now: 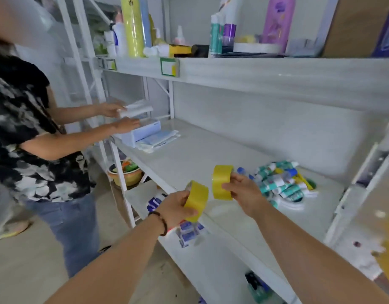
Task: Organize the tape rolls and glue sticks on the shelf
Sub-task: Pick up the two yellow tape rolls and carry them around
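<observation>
Head view: each hand carries one roll of yellow tape in front of the middle shelf (211, 150). The left hand (176, 208) has its fingers wrapped shut around the left tape roll (197, 199), which is tilted and held just past the shelf's front edge. The right hand (244, 191) pinches the right tape roll (222, 182) upright, thumb across its outer band and the other fingers behind it, above the shelf board. The two rolls are near each other but apart. Just to the right of the right hand, a loose heap of glue sticks (281, 183) lies on the same shelf.

The likely trouble is the upright roll: set down on its curved edge, it could roll along the board, off the front or into the heap and scatter the sticks. The left roll hangs over open space, so a slack grip would drop it to the shelf below.

Count: two tape rolls, both in hand. The glue sticks overlap and blur too much to count exactly, perhaps a dozen or more.
</observation>
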